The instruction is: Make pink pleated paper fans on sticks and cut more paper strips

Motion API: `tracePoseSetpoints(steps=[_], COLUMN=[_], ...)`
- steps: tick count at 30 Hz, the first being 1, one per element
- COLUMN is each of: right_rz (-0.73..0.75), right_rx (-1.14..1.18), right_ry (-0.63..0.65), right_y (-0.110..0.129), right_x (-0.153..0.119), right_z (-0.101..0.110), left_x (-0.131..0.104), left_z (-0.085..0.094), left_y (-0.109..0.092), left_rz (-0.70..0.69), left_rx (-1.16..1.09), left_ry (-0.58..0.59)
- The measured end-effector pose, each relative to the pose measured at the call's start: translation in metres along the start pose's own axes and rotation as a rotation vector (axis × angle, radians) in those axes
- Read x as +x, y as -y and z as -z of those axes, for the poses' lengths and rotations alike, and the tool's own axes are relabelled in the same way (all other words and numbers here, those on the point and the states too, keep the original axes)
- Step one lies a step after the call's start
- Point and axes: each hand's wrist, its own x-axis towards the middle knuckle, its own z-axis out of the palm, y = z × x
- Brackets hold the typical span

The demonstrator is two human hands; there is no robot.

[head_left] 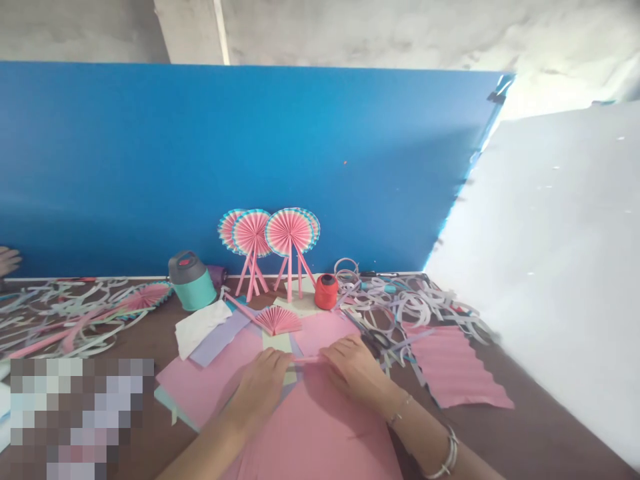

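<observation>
Both my hands grip the far edge of a large pink paper sheet [320,427], which has a narrow folded strip [307,360] along that edge. My left hand [265,383] closes on the strip's left end. On the right end sit the bent fingers of my right hand [353,363]. Just beyond lies a small pleated pink paper fan [278,321], partly spread, with a pink stick at its left. More pink paper [210,373] lies under and beside my left hand. A red thread spool [327,292] stands past my right hand.
Round pink paper fans [290,232] on sticks lean against the blue partition [300,147]. A teal container [193,283] stands left of them. Curled paper strips [415,303] pile up at right, near scissors [377,337] and a creased pink sheet [457,367]. Another person's hand [9,260] shows far left.
</observation>
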Motion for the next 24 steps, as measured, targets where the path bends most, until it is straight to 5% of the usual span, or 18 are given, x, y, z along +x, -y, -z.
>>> tracePoseSetpoints(steps=[5, 10, 15, 22, 24], right_rz=[0.044, 0.083, 0.033, -0.339, -0.457], right_rx=[0.052, 0.087, 0.214, 0.573, 0.652], right_ry=[0.063, 0.132, 0.131, 0.238, 0.232], right_y=[0.014, 0.009, -0.003, -0.033, -0.040], right_x=[0.003, 0.003, 0.007, 0.006, 0.006], right_z=[0.008, 0.016, 0.020, 0.036, 0.036], left_x=[-0.004, 0.006, 0.022, 0.032, 0.034], left_z=[0.006, 0.032, 0.048, 0.036, 0.030], left_y=[-0.011, -0.004, 0.010, 0.039, 0.047], left_rz=[-0.090, -0.111, 0.054, 0.134, 0.210], left_rx=[-0.081, -0.383, -0.698, -0.896, -1.069], left_ry=[0.047, 0.221, 0.437, 0.369, 0.251])
